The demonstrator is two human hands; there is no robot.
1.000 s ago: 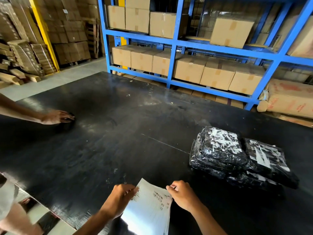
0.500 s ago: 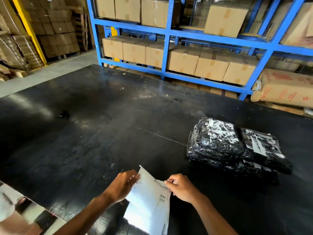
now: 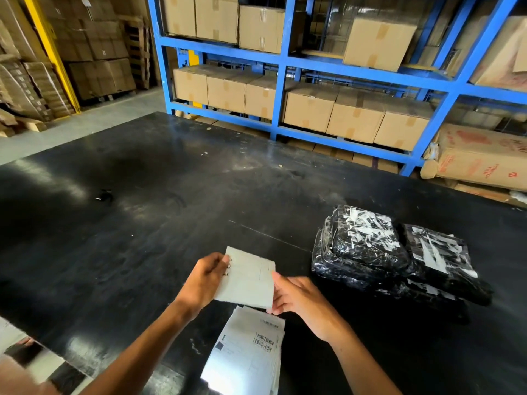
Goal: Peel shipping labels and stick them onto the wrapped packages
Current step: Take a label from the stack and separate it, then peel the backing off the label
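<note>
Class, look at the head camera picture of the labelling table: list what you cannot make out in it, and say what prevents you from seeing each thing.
1. Printed side of the held label sheet: it faces away; only its blank back shows.
2. Text on the label stack: too small, glare on its lower part, and the bottom edge cuts it off.
3. Contents of the wrapped packages: hidden by black wrap and reflections.
4. Small dark object on the table: too small to identify.
5. Left hand fingers: behind the sheet.

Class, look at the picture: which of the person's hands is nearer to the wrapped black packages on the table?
Right. The right hand lies just left of the wrapped black packages; the left hand is farther left, beyond the label sheet.
</note>
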